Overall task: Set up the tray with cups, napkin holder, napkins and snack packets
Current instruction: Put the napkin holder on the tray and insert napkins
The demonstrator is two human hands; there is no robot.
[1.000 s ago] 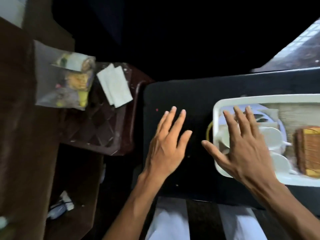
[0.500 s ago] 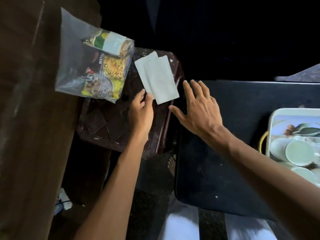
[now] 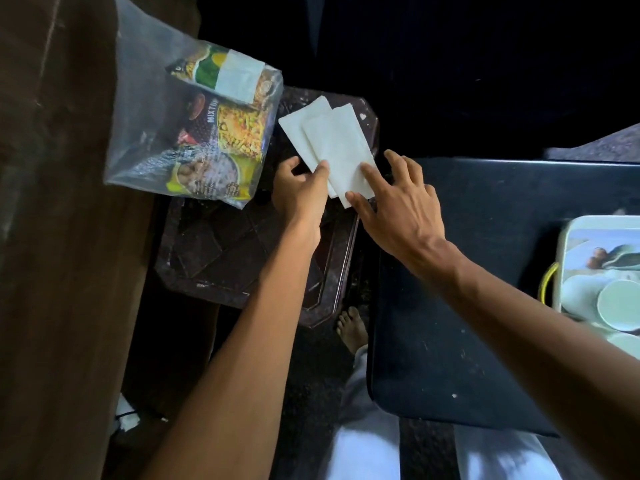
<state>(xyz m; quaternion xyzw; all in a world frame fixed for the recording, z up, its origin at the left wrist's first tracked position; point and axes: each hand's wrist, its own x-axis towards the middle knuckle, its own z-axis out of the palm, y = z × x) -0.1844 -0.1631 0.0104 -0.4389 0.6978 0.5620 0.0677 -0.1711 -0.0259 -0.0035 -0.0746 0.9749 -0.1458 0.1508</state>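
Two folded white napkins (image 3: 329,143) lie overlapped on a dark brown plastic stool (image 3: 221,251). My left hand (image 3: 299,192) touches their near left edge with its fingertips. My right hand (image 3: 394,202) has thumb and forefinger on the near right corner of the napkins, fingers spread. A clear plastic bag of snack packets (image 3: 204,133) lies on the stool's left side. At the right edge, the white tray (image 3: 568,233) holds pale cups (image 3: 620,303). No napkin holder is in view.
A black table (image 3: 485,306) carries the tray on the right. A brown wooden surface (image 3: 59,237) fills the left side. A bare foot (image 3: 351,329) shows between stool and table, white trousers below.
Both hands left the tray and black table and reached left to the stool. The view swung left with them. They now touch the napkins.
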